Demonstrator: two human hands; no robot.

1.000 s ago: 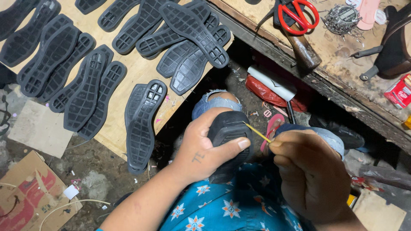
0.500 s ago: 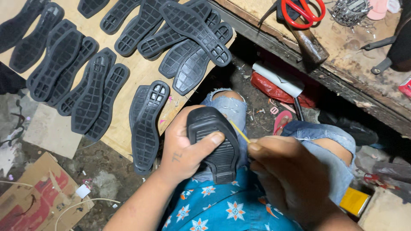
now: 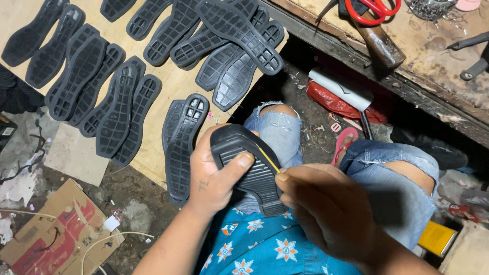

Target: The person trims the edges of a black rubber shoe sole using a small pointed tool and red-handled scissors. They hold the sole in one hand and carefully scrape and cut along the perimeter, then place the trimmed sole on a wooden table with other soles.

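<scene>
Dirty concrete floor [image 3: 137, 209] is filling the lower left of this view from above, littered with torn cardboard [image 3: 56, 237] and a loose white cord. On the far left, a pale wooden board [image 3: 168, 97] is lying flat, and many black rubber shoe soles [image 3: 122, 76] are resting on it in overlapping rows, tread side up. Along the far right, a worn wooden workbench [image 3: 433, 61] is running diagonally, carrying red-handled scissors [image 3: 374, 7] and a hammer [image 3: 379, 43]. Under the bench, a white roll [image 3: 338, 89] and a red bag are lying in shadow.

Near the centre, a seated person is wearing torn blue jeans [image 3: 397, 173] and a blue flowered shirt [image 3: 265, 249]. Over the lap, the left hand [image 3: 214, 178] is gripping a black sole [image 3: 252, 168], thumb pressing across its treaded top and fingers curling behind it. Just right of it, the right hand [image 3: 326, 209] is touching the sole's edge, fingers pressing together and pinching a thin yellow tool [image 3: 268, 160] that is lying along the rim. A pink sandal [image 3: 344, 145] is sitting on the floor between the knees.
</scene>
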